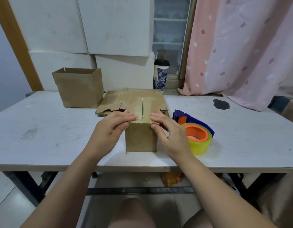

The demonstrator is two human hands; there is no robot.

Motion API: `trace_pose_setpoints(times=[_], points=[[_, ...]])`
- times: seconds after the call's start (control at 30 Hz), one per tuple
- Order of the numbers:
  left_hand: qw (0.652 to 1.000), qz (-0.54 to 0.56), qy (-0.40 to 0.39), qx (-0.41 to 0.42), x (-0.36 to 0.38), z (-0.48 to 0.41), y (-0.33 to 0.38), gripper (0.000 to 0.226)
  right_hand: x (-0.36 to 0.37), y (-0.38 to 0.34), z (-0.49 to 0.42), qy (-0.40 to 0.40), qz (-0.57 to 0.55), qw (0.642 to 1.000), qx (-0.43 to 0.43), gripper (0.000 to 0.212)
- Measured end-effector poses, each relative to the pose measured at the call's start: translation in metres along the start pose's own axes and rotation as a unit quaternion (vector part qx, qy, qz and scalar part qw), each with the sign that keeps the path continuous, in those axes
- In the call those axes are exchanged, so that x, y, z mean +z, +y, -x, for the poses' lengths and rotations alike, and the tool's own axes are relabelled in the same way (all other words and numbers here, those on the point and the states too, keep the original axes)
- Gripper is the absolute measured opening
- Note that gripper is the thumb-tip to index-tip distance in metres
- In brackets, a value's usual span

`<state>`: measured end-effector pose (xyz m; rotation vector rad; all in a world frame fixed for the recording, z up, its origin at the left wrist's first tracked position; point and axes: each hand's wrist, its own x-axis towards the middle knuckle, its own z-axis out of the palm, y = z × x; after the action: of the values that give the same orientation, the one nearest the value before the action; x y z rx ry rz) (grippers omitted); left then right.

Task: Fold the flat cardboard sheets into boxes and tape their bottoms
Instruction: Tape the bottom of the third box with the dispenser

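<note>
A small cardboard box (pixel 140 139) stands upside down at the table's near middle, its flaps closed and a strip of clear tape running along the seam. My left hand (pixel 109 129) holds its near left top corner, fingers on top and thumb on the front face. My right hand (pixel 168 132) holds the near right top corner the same way. A tape dispenser (pixel 196 135), blue with an orange core and a yellowish roll, lies just right of the box. Flat cardboard sheets (pixel 116 101) lie behind the box. A finished open box (pixel 80 89) stands at the back left.
The white table (pixel 43 129) has a dark stain (pixel 221 104) at the back right. A paper cup (pixel 160 74) stands beyond the far edge. White cartons are stacked against the wall; a pink curtain hangs at the right.
</note>
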<state>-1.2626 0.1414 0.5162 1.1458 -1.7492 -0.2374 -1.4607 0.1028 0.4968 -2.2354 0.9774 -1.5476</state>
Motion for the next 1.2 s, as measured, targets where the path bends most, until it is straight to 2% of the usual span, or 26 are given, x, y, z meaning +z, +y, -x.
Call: trace_pose_setpoints(times=[0.1, 0.3, 0.47, 0.57, 0.63, 0.67, 0.77, 0.8, 0.87, 0.93, 1.0, 1.13, 1.2], points=[[1.000, 0.023, 0.005, -0.015, 0.003, 0.004, -0.001, 0.026, -0.004, -0.001, -0.003, -0.028, -0.018, 0.999, 0.017, 0.029], [0.990, -0.031, 0.138, -0.010, 0.036, 0.011, 0.004, 0.024, 0.000, -0.003, -0.004, -0.022, -0.017, 0.999, 0.021, 0.024], [0.988, -0.036, 0.149, -0.011, 0.038, 0.012, 0.006, 0.021, 0.002, -0.003, -0.003, -0.024, -0.023, 0.999, 0.035, 0.022], [0.990, 0.003, 0.135, -0.030, 0.037, 0.014, 0.006, 0.022, 0.004, -0.008, 0.002, -0.054, -0.107, 0.988, 0.095, 0.023], [0.990, 0.040, 0.128, -0.049, 0.038, 0.016, 0.008, 0.022, 0.004, -0.014, 0.004, -0.063, -0.198, 0.964, 0.164, 0.024], [0.989, 0.054, 0.129, -0.056, 0.038, 0.017, 0.010, 0.021, 0.004, -0.018, 0.005, -0.064, -0.240, 0.947, 0.204, 0.031], [0.984, 0.067, 0.152, -0.058, 0.043, 0.020, 0.017, 0.013, 0.012, -0.026, 0.012, -0.052, -0.348, 0.880, 0.319, 0.068], [0.982, 0.073, 0.163, -0.067, 0.046, 0.021, 0.019, 0.011, 0.016, -0.026, 0.014, -0.050, -0.364, 0.867, 0.337, 0.080], [0.974, 0.100, 0.181, -0.098, 0.048, 0.025, 0.024, 0.014, 0.019, -0.028, 0.014, -0.056, -0.373, 0.859, 0.347, 0.090], [0.965, 0.121, 0.199, -0.117, 0.046, 0.028, 0.028, 0.016, 0.020, -0.036, 0.012, -0.067, -0.373, 0.862, 0.337, 0.087], [0.955, 0.155, 0.221, -0.124, 0.040, 0.030, 0.032, 0.018, 0.021, -0.043, 0.011, -0.074, -0.340, 0.883, 0.313, 0.086], [0.928, 0.250, 0.241, -0.135, 0.029, 0.030, 0.031, 0.016, 0.021, -0.051, 0.011, -0.089, -0.204, 0.949, 0.222, 0.084], [0.924, 0.266, 0.234, -0.148, 0.025, 0.031, 0.027, 0.035, 0.015, -0.055, 0.007, -0.078, -0.083, 0.979, 0.170, 0.085]])
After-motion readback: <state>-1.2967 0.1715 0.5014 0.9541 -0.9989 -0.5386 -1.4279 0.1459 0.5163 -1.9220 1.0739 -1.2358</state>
